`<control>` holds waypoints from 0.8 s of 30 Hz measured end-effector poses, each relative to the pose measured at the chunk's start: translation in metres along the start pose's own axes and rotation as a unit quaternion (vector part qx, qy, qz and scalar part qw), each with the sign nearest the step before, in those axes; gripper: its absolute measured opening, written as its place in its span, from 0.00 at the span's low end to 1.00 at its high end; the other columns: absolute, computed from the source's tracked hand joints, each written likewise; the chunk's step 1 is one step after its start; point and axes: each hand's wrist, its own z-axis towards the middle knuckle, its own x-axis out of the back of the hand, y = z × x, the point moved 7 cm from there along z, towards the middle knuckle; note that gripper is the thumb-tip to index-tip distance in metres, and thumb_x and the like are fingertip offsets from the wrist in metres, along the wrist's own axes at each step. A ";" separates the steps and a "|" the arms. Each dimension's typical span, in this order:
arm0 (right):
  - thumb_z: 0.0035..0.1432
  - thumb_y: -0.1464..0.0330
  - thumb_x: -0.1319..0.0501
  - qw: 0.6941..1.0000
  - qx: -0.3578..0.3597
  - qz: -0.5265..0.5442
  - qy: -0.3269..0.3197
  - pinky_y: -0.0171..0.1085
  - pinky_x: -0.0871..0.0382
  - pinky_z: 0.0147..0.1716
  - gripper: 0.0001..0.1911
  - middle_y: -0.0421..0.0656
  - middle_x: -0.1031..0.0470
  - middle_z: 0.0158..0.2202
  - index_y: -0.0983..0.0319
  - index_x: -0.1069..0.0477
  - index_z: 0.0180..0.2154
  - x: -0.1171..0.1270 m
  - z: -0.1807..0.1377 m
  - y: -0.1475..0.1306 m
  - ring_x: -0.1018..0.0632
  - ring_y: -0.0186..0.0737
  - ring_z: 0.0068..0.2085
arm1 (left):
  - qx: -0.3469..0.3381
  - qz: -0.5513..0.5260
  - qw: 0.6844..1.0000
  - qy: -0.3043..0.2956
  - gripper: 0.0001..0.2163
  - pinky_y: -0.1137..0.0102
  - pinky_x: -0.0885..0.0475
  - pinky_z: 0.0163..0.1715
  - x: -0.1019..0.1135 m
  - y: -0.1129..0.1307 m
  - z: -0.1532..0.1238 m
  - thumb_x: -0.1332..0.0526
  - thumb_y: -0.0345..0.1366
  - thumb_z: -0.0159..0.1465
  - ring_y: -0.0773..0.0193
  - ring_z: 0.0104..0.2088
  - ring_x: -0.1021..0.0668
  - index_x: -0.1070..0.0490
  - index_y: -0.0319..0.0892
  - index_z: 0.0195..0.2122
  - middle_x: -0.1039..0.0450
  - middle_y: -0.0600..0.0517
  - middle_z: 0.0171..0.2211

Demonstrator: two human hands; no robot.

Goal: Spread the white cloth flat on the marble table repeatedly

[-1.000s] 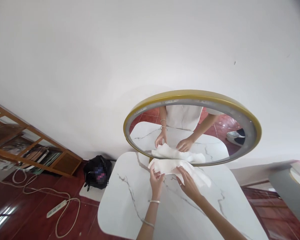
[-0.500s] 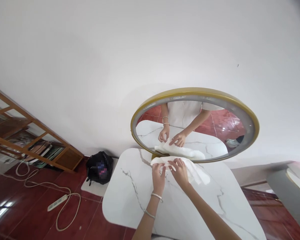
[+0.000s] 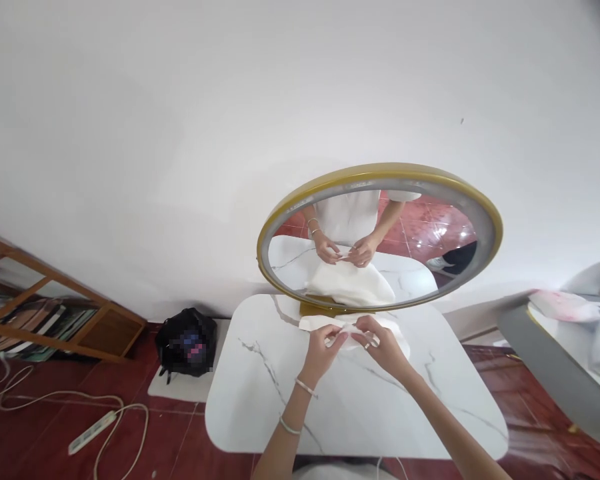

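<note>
A thin, soft white cloth [image 3: 394,328] lies bunched over the marble-patterned white table [image 3: 260,413], just in front of the mirror's base. It may be a cloth or a tissue; I cannot tell which. My left hand [image 3: 321,353] pinches its near edge between thumb and fingers, a bracelet and a bangle around the wrist. Close beside it, my right hand [image 3: 383,347] pinches the same edge, a ring on one finger. The fingertips of both hands almost meet. Behind them stands an oval-looking mirror [image 3: 370,250] with a gold rim, which reflects both hands and the cloth.
A black bag [image 3: 187,343] sits on a pale mat left of the table. A power strip [image 3: 92,432] with a trailing cable lies on the red tiled floor. A wooden shelf [image 3: 113,330] stands at left, and a grey-sided table [image 3: 535,360] at right holds a pink-and-white packet [image 3: 563,305].
Both hands have drawn nearer to me and their fingertips have come together at the cloth's edge. The cloth is more gathered, its right end pulled in. The view has shifted slightly.
</note>
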 end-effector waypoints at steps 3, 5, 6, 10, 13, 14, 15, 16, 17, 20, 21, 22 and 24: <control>0.61 0.55 0.46 0.999 -0.040 0.008 -0.024 0.36 0.32 0.31 0.14 0.41 0.26 0.32 0.57 0.31 0.36 0.006 -0.011 -0.005 0.27 0.39 0.33 | 0.015 -0.034 0.999 -0.026 0.10 0.69 0.28 0.38 -0.009 0.002 -0.001 0.39 0.42 0.60 0.61 0.35 0.23 0.24 0.40 0.33 0.22 0.49 0.33; 0.61 0.53 0.47 0.997 -0.073 0.013 -0.022 0.36 0.33 0.30 0.17 0.42 0.26 0.30 0.58 0.29 0.34 0.011 -0.016 -0.004 0.28 0.39 0.32 | 0.017 -0.042 0.998 -0.044 0.09 0.69 0.28 0.40 -0.014 0.006 -0.001 0.38 0.40 0.59 0.61 0.38 0.23 0.24 0.40 0.35 0.22 0.48 0.36; 0.60 0.52 0.47 0.996 -0.089 0.016 -0.014 0.36 0.33 0.29 0.18 0.42 0.26 0.30 0.58 0.28 0.32 0.014 -0.019 -0.002 0.28 0.39 0.32 | 0.016 -0.039 0.998 -0.053 0.09 0.68 0.28 0.40 -0.017 0.009 -0.001 0.38 0.39 0.59 0.60 0.38 0.23 0.24 0.40 0.35 0.22 0.48 0.36; 0.54 0.50 0.41 0.986 -0.147 0.076 0.012 0.38 0.32 0.34 0.19 0.42 0.24 0.31 0.59 0.25 0.30 0.024 -0.027 0.010 0.26 0.42 0.35 | -0.001 -0.004 0.994 -0.106 0.09 0.70 0.29 0.37 -0.033 0.025 -0.001 0.40 0.41 0.61 0.63 0.34 0.24 0.25 0.41 0.32 0.23 0.50 0.31; 0.49 0.52 0.35 0.968 -0.179 0.174 0.027 0.38 0.31 0.35 0.17 0.42 0.23 0.31 0.59 0.25 0.30 0.032 -0.031 0.019 0.24 0.41 0.35 | -0.025 0.039 0.990 -0.132 0.11 0.72 0.30 0.33 -0.042 0.041 -0.001 0.43 0.42 0.63 0.64 0.31 0.25 0.26 0.41 0.31 0.25 0.52 0.28; 0.48 0.53 0.34 0.962 -0.182 0.200 0.036 0.37 0.31 0.34 0.17 0.42 0.23 0.30 0.60 0.25 0.29 0.036 -0.032 0.021 0.24 0.40 0.34 | -0.037 0.057 0.988 -0.136 0.11 0.71 0.30 0.33 -0.045 0.047 -0.001 0.43 0.42 0.63 0.64 0.31 0.25 0.26 0.41 0.31 0.25 0.52 0.29; 0.47 0.54 0.33 0.958 -0.179 0.219 0.047 0.36 0.31 0.33 0.16 0.42 0.24 0.28 0.60 0.25 0.29 0.042 -0.033 0.021 0.25 0.39 0.32 | -0.050 0.074 0.986 -0.139 0.10 0.71 0.29 0.35 -0.047 0.053 -0.002 0.43 0.41 0.63 0.64 0.32 0.25 0.26 0.42 0.33 0.25 0.52 0.30; 0.47 0.54 0.32 0.956 -0.168 0.234 0.059 0.36 0.32 0.32 0.16 0.42 0.25 0.28 0.60 0.26 0.29 0.050 -0.034 0.020 0.25 0.38 0.31 | -0.065 0.090 0.984 -0.142 0.09 0.70 0.29 0.37 -0.050 0.058 -0.004 0.42 0.41 0.63 0.63 0.34 0.25 0.26 0.43 0.35 0.24 0.52 0.32; 0.47 0.55 0.32 0.955 -0.152 0.243 0.074 0.36 0.32 0.31 0.16 0.41 0.25 0.28 0.60 0.27 0.30 0.059 -0.034 0.018 0.26 0.37 0.31 | -0.079 0.108 0.981 -0.143 0.08 0.69 0.29 0.41 -0.052 0.063 -0.007 0.42 0.40 0.63 0.62 0.37 0.24 0.27 0.44 0.38 0.24 0.52 0.36; 0.47 0.59 0.31 0.956 -0.087 0.244 0.140 0.36 0.30 0.34 0.15 0.42 0.26 0.32 0.59 0.28 0.35 0.098 -0.040 0.008 0.26 0.36 0.34 | -0.109 0.183 0.971 -0.110 0.11 0.65 0.30 0.47 -0.057 0.069 -0.019 0.40 0.39 0.62 0.59 0.44 0.24 0.28 0.47 0.45 0.25 0.51 0.43; 0.48 0.60 0.31 0.955 -0.066 0.236 0.164 0.36 0.30 0.35 0.15 0.42 0.26 0.34 0.59 0.28 0.36 0.113 -0.043 0.004 0.26 0.36 0.35 | -0.111 0.214 0.966 -0.089 0.11 0.63 0.30 0.48 -0.058 0.068 -0.025 0.41 0.38 0.62 0.58 0.46 0.24 0.28 0.48 0.45 0.25 0.51 0.44; 0.48 0.60 0.31 0.955 -0.048 0.226 0.188 0.36 0.29 0.36 0.15 0.42 0.26 0.35 0.59 0.28 0.37 0.128 -0.048 0.001 0.26 0.37 0.35 | -0.110 0.242 0.962 -0.065 0.11 0.61 0.30 0.49 -0.059 0.065 -0.031 0.42 0.38 0.62 0.57 0.46 0.25 0.28 0.48 0.45 0.25 0.50 0.44; 0.48 0.61 0.31 0.952 -0.023 0.206 0.227 0.37 0.29 0.36 0.15 0.42 0.27 0.33 0.59 0.28 0.37 0.156 -0.059 -0.004 0.26 0.37 0.35 | -0.092 0.269 0.958 -0.024 0.10 0.60 0.29 0.48 -0.061 0.058 -0.044 0.44 0.38 0.63 0.57 0.46 0.25 0.28 0.49 0.45 0.25 0.50 0.43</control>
